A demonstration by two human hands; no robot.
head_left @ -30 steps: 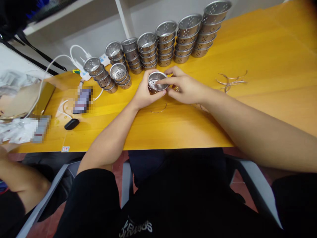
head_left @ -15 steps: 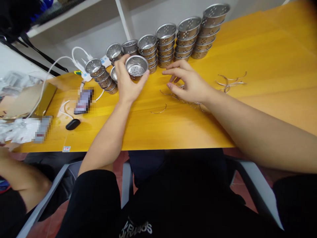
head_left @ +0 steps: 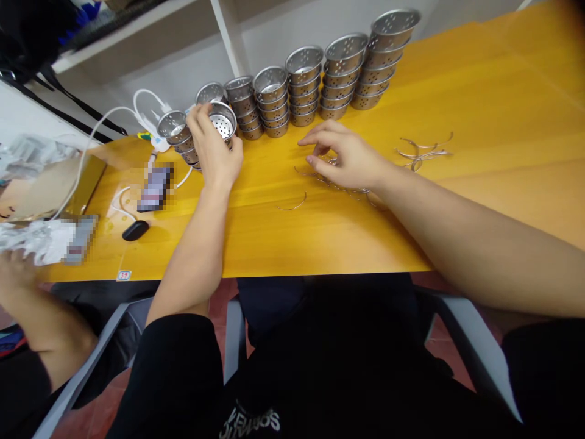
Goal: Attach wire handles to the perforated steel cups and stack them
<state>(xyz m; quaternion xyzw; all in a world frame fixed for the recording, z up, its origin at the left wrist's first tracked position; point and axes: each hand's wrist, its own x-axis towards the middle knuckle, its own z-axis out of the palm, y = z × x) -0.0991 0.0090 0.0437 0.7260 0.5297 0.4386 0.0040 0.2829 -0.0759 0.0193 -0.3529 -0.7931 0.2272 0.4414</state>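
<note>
My left hand (head_left: pixel 214 153) is wrapped round a perforated metal cup (head_left: pixel 225 127), fingers on its far left side and thumb on its right. The cup sits among the stacks, and my hand hides its lower part. Palm down, my right hand (head_left: pixel 350 155) hovers over a scatter of thin curved wires (head_left: pixel 320 177), partly covering them. Its thumb and fingers are bent but apart, with nothing seen between them. A single curved wire (head_left: pixel 295 205) lies closer to me. Farther right is a small heap of curved wires (head_left: pixel 418 157).
Stacks of perforated cups (head_left: pixel 304 88) line the back of the yellow table (head_left: pixel 320 244), the tallest stack (head_left: pixel 381 61) at right. To the left are a phone (head_left: pixel 156 188), a white cable (head_left: pixel 98 131), a black oval case (head_left: pixel 136 230) and another person's arm (head_left: pixel 31 311).
My left hand has carried the cup left, away from the middle stacks, uncovering the stack behind it. My right hand has barely moved. The other person's hand at left has risen to the table edge.
</note>
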